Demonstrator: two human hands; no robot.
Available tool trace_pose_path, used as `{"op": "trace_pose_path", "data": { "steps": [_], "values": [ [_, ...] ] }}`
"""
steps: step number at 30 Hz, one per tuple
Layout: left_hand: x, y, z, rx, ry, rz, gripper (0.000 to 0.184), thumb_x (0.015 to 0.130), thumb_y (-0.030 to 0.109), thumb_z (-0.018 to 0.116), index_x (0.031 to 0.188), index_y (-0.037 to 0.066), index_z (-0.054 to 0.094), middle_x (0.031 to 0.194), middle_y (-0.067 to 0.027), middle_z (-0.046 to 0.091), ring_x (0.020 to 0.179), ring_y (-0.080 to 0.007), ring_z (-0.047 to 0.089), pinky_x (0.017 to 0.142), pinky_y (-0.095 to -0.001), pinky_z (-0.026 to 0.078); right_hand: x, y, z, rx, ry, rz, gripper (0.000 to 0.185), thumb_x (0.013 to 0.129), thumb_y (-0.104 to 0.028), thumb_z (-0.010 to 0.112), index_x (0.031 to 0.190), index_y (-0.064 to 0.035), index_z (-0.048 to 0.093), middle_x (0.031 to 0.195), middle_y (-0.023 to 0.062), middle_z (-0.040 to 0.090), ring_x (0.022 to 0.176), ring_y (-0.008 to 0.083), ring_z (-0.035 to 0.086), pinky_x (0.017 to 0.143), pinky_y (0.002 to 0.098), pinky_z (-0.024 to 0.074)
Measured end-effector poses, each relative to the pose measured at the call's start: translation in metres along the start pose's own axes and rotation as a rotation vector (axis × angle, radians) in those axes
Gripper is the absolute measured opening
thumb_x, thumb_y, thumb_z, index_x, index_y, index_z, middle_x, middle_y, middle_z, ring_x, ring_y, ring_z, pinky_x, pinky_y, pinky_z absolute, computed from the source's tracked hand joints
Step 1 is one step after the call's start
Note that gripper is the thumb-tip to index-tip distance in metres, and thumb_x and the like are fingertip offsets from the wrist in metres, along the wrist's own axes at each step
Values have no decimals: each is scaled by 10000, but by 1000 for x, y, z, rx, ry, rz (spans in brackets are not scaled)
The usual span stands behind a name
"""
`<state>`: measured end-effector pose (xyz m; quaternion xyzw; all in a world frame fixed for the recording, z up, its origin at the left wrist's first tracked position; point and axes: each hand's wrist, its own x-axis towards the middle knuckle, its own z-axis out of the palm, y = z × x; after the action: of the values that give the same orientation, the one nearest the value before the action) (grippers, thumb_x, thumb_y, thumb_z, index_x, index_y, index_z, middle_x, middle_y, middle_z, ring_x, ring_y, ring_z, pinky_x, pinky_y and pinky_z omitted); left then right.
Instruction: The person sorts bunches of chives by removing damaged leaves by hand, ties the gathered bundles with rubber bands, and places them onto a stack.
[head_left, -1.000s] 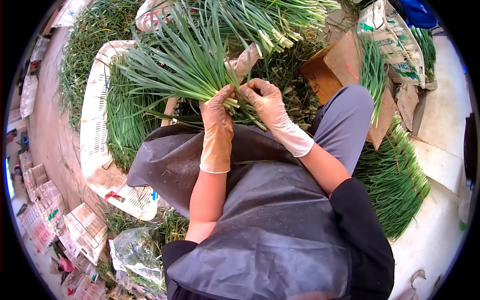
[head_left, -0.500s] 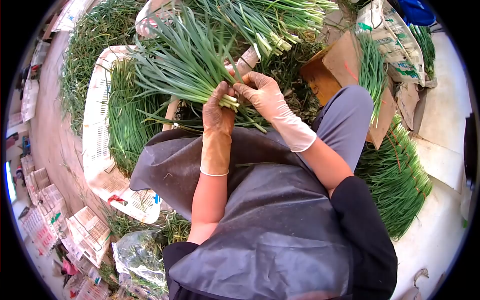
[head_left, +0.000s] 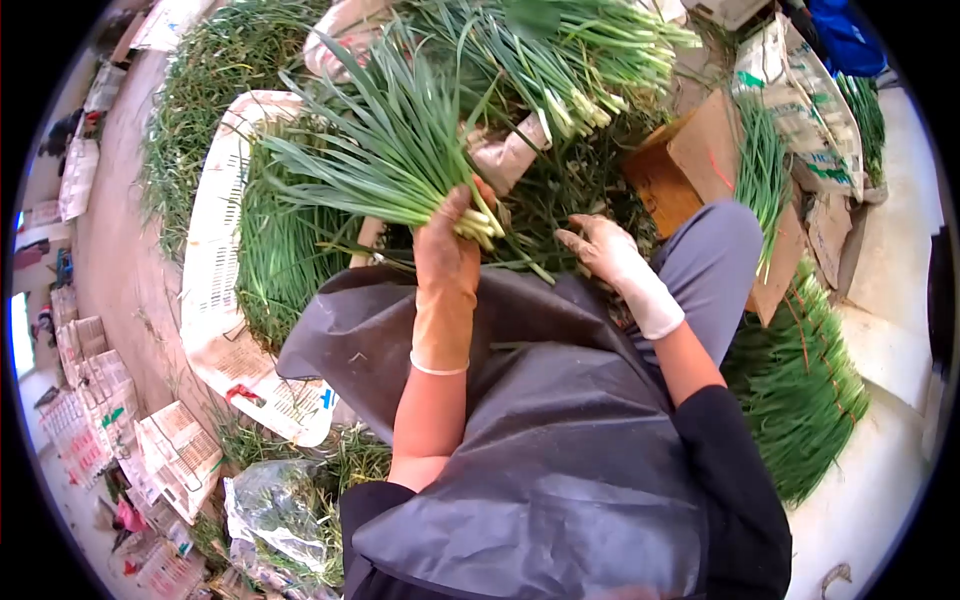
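A bunch of garlic chives (head_left: 400, 160), green leaves fanned up and left, is gripped near its pale cut ends by my left hand (head_left: 447, 245). That hand wears a stained, thin glove, and its fingers wrap round the stalks. My right hand (head_left: 608, 250), also gloved, hovers apart from the bunch beside my right knee, fingers loosely spread with nothing visible in them. One loose stalk hangs beneath the bunch towards my dark apron (head_left: 540, 440). Beyond both hands lies a larger heap of chives (head_left: 600, 65), pale ends pointing right.
At left stands a white plastic crate (head_left: 205, 260) with chives (head_left: 285, 240) inside. A cardboard box (head_left: 690, 150) is beyond my right knee. Tied chives (head_left: 800, 390) lie on the right. Trimmings (head_left: 215, 90), a clear plastic bag (head_left: 280, 510) and newspapers (head_left: 180, 455) lie around.
My right hand has left the bunch and moved right and down towards my knee, its fingers loosening. My left hand still holds the chives. The whole view has shifted slightly.
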<state>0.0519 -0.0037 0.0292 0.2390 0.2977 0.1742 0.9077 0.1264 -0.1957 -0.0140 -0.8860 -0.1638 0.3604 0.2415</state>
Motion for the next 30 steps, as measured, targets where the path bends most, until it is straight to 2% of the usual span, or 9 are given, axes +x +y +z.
{"op": "trace_pose_path", "data": {
  "steps": [2, 4, 6, 8, 11, 15, 19, 26, 30],
  "values": [
    [-10, -5, 2, 128, -93, -22, 278, 791, 95, 647, 1021, -29, 549, 930, -117, 607, 842, -208, 595, 790, -320, 506, -17, -47, -28, 610, -63, -133, 690, 824, -381, 615, 1347, -20, 345, 1221, 165, 529, 1092, 194, 527, 933, 302, 393],
    [-14, -35, -7, 319, -132, 75, 388, 812, 97, 621, 1157, -13, 482, 1038, -126, 575, 933, -225, 578, 826, -356, 483, -10, -73, -32, 475, -72, -337, 887, 743, -433, 679, 1378, 4, 240, 1201, 200, 533, 1090, 244, 538, 929, 308, 403],
    [-16, -74, -38, 582, -246, 71, 478, 803, 124, 632, 1217, 8, 422, 1054, -99, 558, 920, -198, 561, 832, -335, 464, 4, -94, -17, 99, 55, -306, 841, 657, -445, 702, 1242, 87, 413, 1155, 285, 526, 1075, 318, 549, 912, 339, 430],
    [-15, -93, -53, 1110, -438, 83, 665, 786, 177, 655, 1335, 50, 301, 1085, -46, 524, 895, -143, 527, 844, -295, 425, 39, -84, 4, -54, 46, -103, 499, 656, -227, 641, 1050, 64, 546, 878, 228, 639, 859, 354, 627, 776, 400, 502],
    [-14, -25, -29, 593, -411, -391, 521, 792, 131, 635, 1259, 68, 413, 1104, -42, 531, 907, -139, 539, 796, -270, 445, 4, -88, -17, -109, 216, -138, 522, 664, -224, 673, 1085, 25, 491, 894, 205, 632, 860, 327, 633, 725, 410, 512],
    [20, 0, -4, 182, -135, -139, 367, 848, 247, 585, 1117, 1, 546, 1118, -116, 582, 986, -229, 568, 897, -369, 447, -55, -92, 13, -617, 675, -412, 470, 734, -130, 542, 1178, -29, 426, 731, 57, 548, 609, 198, 579, 487, 325, 464],
    [-22, -5, 114, 223, -278, 113, 216, 802, 63, 620, 996, -28, 591, 857, -89, 612, 814, -164, 587, 761, -324, 496, -91, -67, -51, -50, 915, -516, 923, 638, -216, 690, 1402, -73, 193, 924, 142, 543, 761, 320, 565, 678, 412, 455],
    [-41, -128, 278, 685, -821, 359, 268, 837, 108, 598, 1089, 20, 572, 990, -68, 585, 886, -135, 558, 814, -278, 433, -61, 42, -194, 448, 1248, -787, 682, 659, -258, 722, 1258, -126, 426, 938, 160, 606, 848, 327, 604, 736, 408, 487],
    [12, -223, 278, 826, -959, 269, 378, 776, 71, 665, 1126, 40, 528, 1018, -33, 538, 948, -140, 489, 863, -302, 394, -12, 144, -193, 476, 1152, -467, 797, 672, -275, 741, 1347, -96, 357, 1323, 149, 436, 1184, 274, 468, 966, 366, 395]
  ]
}}
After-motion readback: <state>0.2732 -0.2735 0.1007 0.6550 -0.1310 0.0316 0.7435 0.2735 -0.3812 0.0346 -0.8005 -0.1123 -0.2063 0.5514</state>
